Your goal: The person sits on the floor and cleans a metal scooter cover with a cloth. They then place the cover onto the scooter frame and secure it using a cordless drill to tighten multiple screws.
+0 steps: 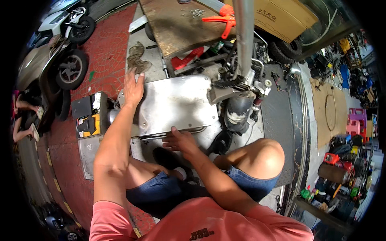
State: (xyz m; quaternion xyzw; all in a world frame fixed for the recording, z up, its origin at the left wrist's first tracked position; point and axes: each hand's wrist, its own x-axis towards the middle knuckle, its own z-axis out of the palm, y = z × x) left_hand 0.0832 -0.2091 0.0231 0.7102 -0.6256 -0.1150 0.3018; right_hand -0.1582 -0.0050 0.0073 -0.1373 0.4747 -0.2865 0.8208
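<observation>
A scooter with a flat silver metal deck [177, 102] lies crosswise in front of me, between my knees and a workbench. Its upright grey pole [243, 36] rises on the right, above a black front wheel [237, 114]. My left hand [133, 87] rests at the deck's left end, fingers stretched out toward the far edge, with nothing held. Close to the deck's near edge is my right hand [179, 141], palm turned inward and fingers apart, its thumb at the rim. It holds nothing; whether the thumb touches the metal I cannot tell.
The brown workbench [173, 30] carries small screws and an orange-handled tool [222, 19]. A cardboard box [277, 18] sits beyond the pole. At left are a black-and-yellow boxy object [90, 120], a dark rag [138, 58] and parked motorbikes [70, 70]. Crowded tools and stools [354, 120] line the right.
</observation>
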